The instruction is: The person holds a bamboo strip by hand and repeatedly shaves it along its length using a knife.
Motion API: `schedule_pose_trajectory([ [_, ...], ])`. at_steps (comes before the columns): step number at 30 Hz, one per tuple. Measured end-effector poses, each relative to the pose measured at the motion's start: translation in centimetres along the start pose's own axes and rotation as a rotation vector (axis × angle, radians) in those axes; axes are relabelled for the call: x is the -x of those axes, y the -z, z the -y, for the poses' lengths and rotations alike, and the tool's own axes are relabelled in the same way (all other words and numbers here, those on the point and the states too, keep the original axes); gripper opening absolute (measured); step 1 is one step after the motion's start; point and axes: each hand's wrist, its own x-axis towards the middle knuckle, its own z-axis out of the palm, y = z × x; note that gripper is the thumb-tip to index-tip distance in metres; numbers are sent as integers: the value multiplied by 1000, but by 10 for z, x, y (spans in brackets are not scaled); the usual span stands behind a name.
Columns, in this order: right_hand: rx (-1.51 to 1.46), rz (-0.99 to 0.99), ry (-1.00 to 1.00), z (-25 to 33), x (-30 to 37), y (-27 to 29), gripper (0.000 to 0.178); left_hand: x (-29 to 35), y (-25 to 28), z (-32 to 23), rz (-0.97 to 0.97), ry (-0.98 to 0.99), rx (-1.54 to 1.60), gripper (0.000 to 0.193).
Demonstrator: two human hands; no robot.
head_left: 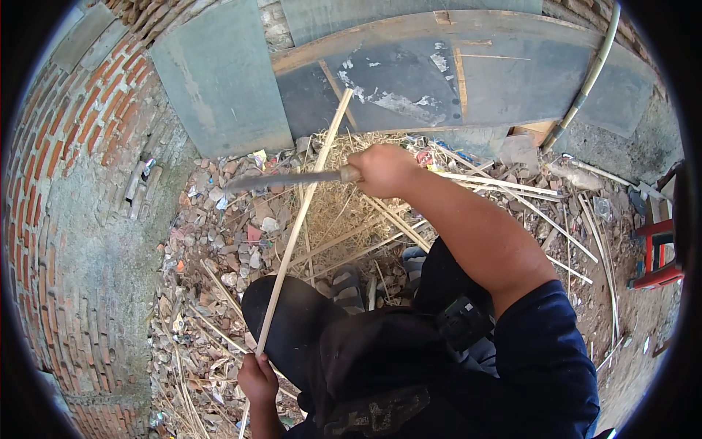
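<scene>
A long, pale strip (293, 244) runs from near 12 o'clock, past the middle of the view, down to 7 o'clock. It slants over or close by the left knee (281, 304). It looks like wood or bamboo, and it is all in 1 piece.

How far along is it? My guess is that the work on this strip is partway. Thin, curly shavings (338, 219) lie in a heap under it, so a lot of scraping or cutting seems done. The strip is in the hands and not put down, so this strip does not look finished. I can't tell how much is left.

The right hand (384, 170), near 1 o'clock, is closed tight round the handle of a big knife (281, 180). The blade points to 10 o'clock and crosses the strip. I can't tell if it touches. The left hand (257, 378), at 7 o'clock, has its fingers curled round the low part of the strip.

Farther out, more pale strips (504, 181) lie between 2 and 3 o'clock on the stony ground (219, 241). A brick wall (44, 212) stands at 9 o'clock, and grey boards (523, 80) stand near 1 o'clock.
</scene>
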Motion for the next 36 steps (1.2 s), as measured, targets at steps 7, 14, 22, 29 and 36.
schedule_pose_trajectory([
  [7,-48,-122,-245,-40,-17,-10,17,-3,-19,16,-100,-92,62,28],
  [14,54,-160,-133,-45,-13,-17,15,-5,2,12,-22,-83,-55,27],
  [22,-40,-137,-83,-69,-15,-20,17,-6,-23,24,-115,-125,8,26],
  [29,19,-159,-112,-51,-6,-4,17,-4,-4,13,-85,-110,-14,27],
  [36,102,-113,37,-40,-8,0,14,-1,-15,20,-94,-99,14,25],
])
